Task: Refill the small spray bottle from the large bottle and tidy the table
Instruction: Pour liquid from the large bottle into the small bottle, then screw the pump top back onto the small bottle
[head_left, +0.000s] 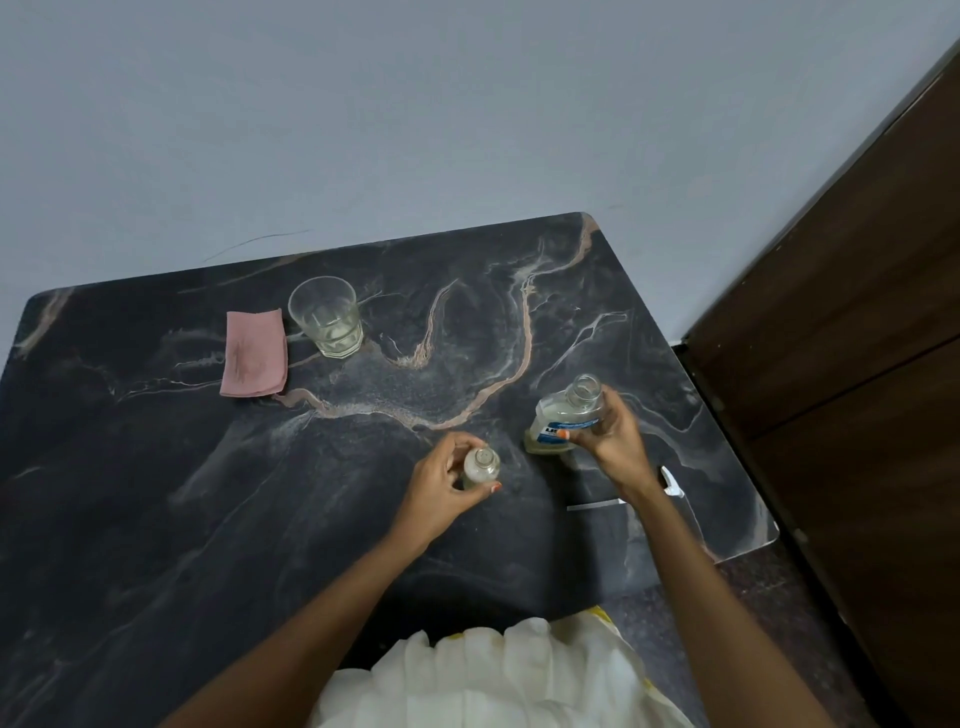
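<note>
The small clear bottle (481, 466) stands upright on the dark marble table (208, 467), its neck uncapped, and my left hand (441, 491) is wrapped around its left side. To its right stands the large clear bottle (563, 415) with a blue and white label and an open mouth. My right hand (610, 436) grips that bottle from the right, near its shoulder. A little pale liquid shows at the large bottle's base. Just behind my right wrist lies a white spray head (671, 484) with its thin tube (592, 505).
A glass tumbler (327, 317) with a little liquid stands at the back left, next to a folded pink cloth (253, 353). A grey wall runs behind the table. A dark wooden door (857, 312) stands close to the table's right edge.
</note>
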